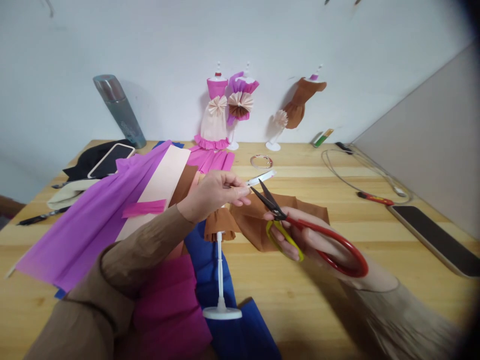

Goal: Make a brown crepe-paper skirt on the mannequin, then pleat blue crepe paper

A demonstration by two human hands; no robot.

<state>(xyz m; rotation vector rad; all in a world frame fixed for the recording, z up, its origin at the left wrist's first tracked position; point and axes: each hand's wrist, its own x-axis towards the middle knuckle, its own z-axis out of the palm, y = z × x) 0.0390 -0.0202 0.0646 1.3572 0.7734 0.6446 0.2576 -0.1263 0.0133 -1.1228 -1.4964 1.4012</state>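
Observation:
My left hand [221,189] is closed in a pinch on a thin white strip [267,176] that sticks out to the right of the fingertips. My right hand [300,240] grips scissors [278,214] with red and yellow handles. Their dark blades are apart, and the tips lie close to the strip; I cannot tell if they touch it. Below my left hand a small white dress form stand [220,285] carries a gathered brown crepe paper piece [219,224], its upper part hidden by the hand. More brown paper [251,225] lies behind the scissors.
Purple paper [93,215], magenta paper [168,305] and blue paper [210,260] cover the left and front. Several dressed mini mannequins [215,117] stand by the wall. A bottle [122,112] is back left; a phone [435,240] and a cable [330,167] lie right.

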